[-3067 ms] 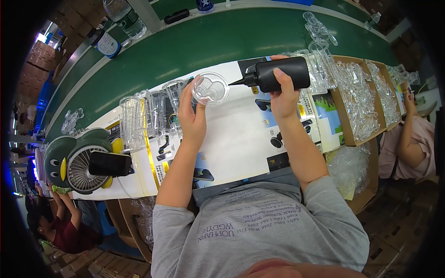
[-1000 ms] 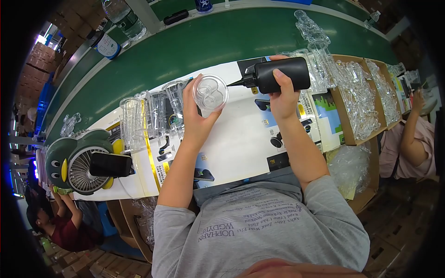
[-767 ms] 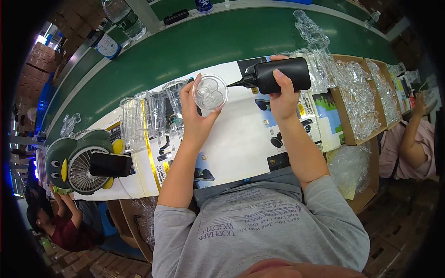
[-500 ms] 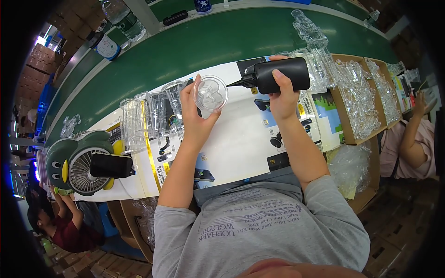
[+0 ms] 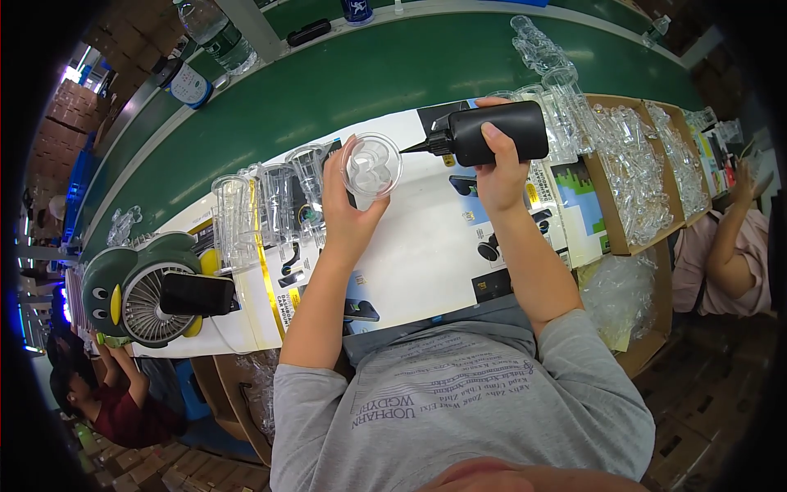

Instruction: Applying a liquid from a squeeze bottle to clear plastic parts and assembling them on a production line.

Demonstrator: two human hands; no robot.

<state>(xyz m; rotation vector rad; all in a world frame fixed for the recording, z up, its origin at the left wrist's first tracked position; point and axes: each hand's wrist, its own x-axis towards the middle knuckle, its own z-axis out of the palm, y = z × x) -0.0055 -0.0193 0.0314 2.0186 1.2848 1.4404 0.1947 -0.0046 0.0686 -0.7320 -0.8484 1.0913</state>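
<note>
My left hand grips a clear plastic cylinder, its round open end facing up with a lobed clear shape inside. In my right hand a black squeeze bottle lies on its side, fingers wrapped around it. The bottle's thin black nozzle points left, and its tip is at the right rim of the cylinder; whether it touches cannot be told. Beyond my left hand stand several clear cylinders, and more clear cylinders are beyond my right hand.
On the left sit a green penguin-shaped fan and a black phone. Cardboard boxes of small clear parts stand at right. Printed white card covers the green table. Co-workers sit on both sides.
The clear cylinder has turned slightly in my left hand, so the lobed shape inside shows at another angle. My right hand and the bottle hold nearly the same place.
</note>
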